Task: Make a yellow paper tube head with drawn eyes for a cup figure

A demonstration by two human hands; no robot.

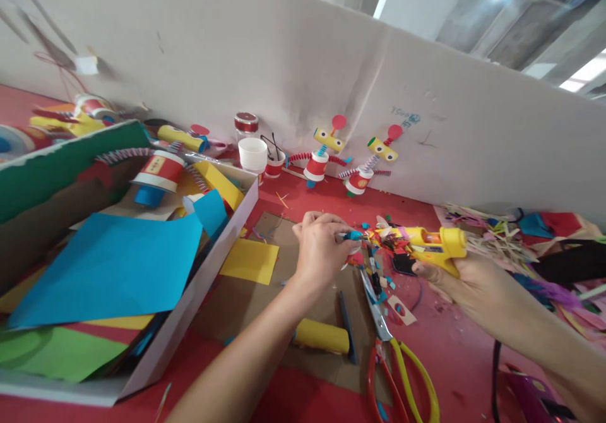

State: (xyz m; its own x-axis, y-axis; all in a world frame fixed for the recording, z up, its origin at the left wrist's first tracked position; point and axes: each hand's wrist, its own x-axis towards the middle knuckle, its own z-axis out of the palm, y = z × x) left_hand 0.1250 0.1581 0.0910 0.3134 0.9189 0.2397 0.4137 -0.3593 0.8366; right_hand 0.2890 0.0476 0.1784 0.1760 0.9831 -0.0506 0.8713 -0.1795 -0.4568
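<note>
My left hand (324, 246) is closed on a small, mostly hidden piece, seemingly a little red-and-white paper cup with a blue part (353, 236) sticking out. My right hand (454, 278) grips a yellow glue gun (433, 243), its nozzle pointing left at the blue part. Red scraps cling around the gun's front. Below the hands lie scissors (379, 312) with yellow handles, pliers (379, 360) with red handles, a yellow paper tube (322, 336) and a dark pen-like stick (347, 328), on a brown cardboard sheet (265, 322).
At left stands a white-edged box (189, 322) with coloured paper and a cup figure. Two cup figures (316, 165) lean against the white board, near stacked white cups (253, 154) and a red-lidded jar (247, 124). Paper strips (492, 240) pile at right; a cable (495, 379) runs below.
</note>
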